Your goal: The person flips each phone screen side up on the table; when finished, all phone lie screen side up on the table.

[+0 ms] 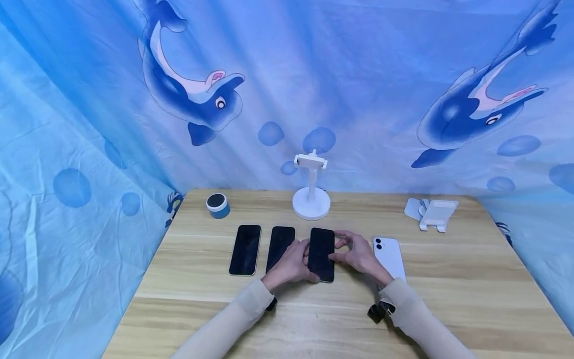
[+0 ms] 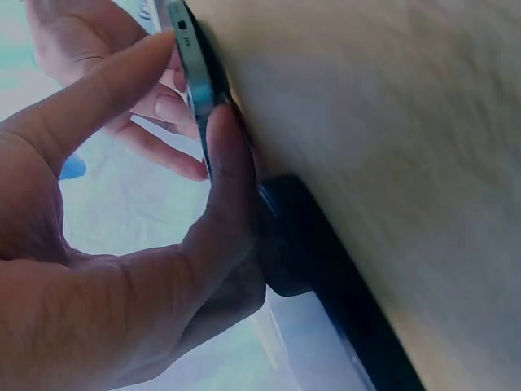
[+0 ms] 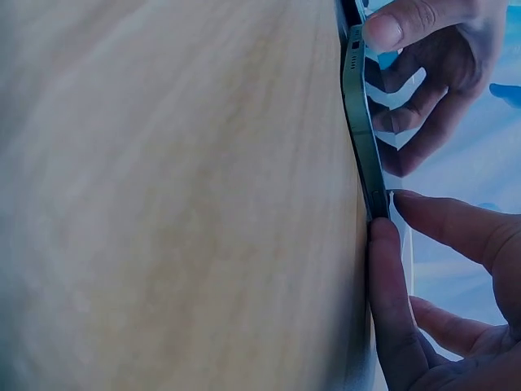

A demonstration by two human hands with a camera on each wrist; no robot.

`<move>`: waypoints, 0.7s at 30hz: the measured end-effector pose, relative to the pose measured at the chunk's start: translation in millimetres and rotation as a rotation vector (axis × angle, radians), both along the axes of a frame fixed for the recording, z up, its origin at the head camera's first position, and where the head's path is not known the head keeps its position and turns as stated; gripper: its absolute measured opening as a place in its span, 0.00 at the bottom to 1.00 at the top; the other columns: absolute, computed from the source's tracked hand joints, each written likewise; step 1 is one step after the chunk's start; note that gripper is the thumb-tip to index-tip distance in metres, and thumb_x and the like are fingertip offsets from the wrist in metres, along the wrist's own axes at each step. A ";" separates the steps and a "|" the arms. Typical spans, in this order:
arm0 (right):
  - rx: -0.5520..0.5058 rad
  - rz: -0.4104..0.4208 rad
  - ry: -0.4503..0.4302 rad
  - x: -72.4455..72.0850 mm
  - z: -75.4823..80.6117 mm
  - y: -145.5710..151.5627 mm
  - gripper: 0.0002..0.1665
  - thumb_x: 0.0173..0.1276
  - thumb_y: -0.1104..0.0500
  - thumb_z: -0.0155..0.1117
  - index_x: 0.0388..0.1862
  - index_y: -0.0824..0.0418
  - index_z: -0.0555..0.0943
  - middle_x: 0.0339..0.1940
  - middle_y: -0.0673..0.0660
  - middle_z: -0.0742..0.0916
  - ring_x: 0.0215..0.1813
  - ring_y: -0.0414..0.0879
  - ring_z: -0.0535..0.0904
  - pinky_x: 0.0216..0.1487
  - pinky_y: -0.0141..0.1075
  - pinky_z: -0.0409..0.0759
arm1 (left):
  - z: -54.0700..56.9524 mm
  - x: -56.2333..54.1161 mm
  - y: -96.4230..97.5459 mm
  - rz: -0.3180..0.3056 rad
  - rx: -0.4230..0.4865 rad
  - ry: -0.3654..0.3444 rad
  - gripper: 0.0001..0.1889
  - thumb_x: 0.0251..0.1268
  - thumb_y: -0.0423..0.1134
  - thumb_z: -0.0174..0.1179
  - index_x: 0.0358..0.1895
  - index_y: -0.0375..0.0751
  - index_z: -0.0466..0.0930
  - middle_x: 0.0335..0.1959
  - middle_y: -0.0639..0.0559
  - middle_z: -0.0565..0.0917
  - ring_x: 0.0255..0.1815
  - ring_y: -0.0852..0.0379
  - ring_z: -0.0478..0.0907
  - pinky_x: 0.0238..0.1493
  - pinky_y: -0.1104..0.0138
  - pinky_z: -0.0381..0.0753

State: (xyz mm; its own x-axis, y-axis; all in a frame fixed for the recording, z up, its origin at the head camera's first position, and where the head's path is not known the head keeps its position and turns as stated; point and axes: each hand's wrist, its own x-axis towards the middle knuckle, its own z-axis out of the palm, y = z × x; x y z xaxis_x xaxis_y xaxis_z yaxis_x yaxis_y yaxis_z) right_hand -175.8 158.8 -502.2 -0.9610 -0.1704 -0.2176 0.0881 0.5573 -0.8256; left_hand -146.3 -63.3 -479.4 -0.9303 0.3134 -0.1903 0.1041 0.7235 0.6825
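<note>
In the head view a black-screened smartphone is face up near the table's middle, between both hands. My left hand grips its left side and lower end, thumb at the bottom edge. At the right long edge, my right hand pinches it between thumb and finger. Both wrist views show the phone edge-on, low over the wood, its charging port facing the cameras. A second dark phone lies partly under my left hand. The white phone, back up, is partly covered by my right wrist.
A third dark phone lies at the left. Behind stand a blue-and-white cylinder, a white phone stand with a clamp on top, and a folding white stand at the right. A dolphin-print curtain hangs behind the table.
</note>
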 end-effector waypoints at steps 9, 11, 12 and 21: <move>0.045 0.008 0.037 2.1 -0.7 1.8 0.47 0.58 0.55 0.83 0.76 0.55 0.74 0.50 0.56 0.89 0.47 0.47 0.84 0.59 0.44 0.75 | 1.6 -7.1 0.7 -0.020 -0.057 0.002 0.52 0.36 0.44 0.88 0.70 0.34 0.71 0.44 0.47 0.78 0.46 0.52 0.73 0.54 0.56 0.76; 0.053 0.014 0.047 1.7 -0.3 1.3 0.47 0.58 0.55 0.83 0.76 0.55 0.74 0.50 0.56 0.89 0.53 0.50 0.81 0.61 0.47 0.73 | 2.9 -8.9 0.3 -0.015 -0.064 -0.002 0.52 0.37 0.44 0.88 0.70 0.33 0.72 0.43 0.47 0.78 0.46 0.51 0.73 0.54 0.55 0.77; 0.051 0.019 0.047 1.6 0.1 1.0 0.47 0.58 0.55 0.83 0.76 0.55 0.74 0.50 0.57 0.89 0.54 0.52 0.81 0.61 0.48 0.73 | 3.3 -9.7 0.1 -0.013 -0.067 -0.004 0.51 0.37 0.44 0.88 0.69 0.32 0.72 0.43 0.46 0.78 0.46 0.51 0.74 0.53 0.55 0.77; -0.002 0.035 0.016 4.8 0.4 3.1 0.47 0.58 0.59 0.82 0.76 0.58 0.72 0.53 0.62 0.88 0.33 0.44 0.80 0.42 0.35 0.75 | 2.1 -6.0 -1.0 -0.020 -0.049 -0.016 0.57 0.41 0.46 0.86 0.77 0.33 0.65 0.55 0.40 0.80 0.60 0.43 0.76 0.68 0.48 0.75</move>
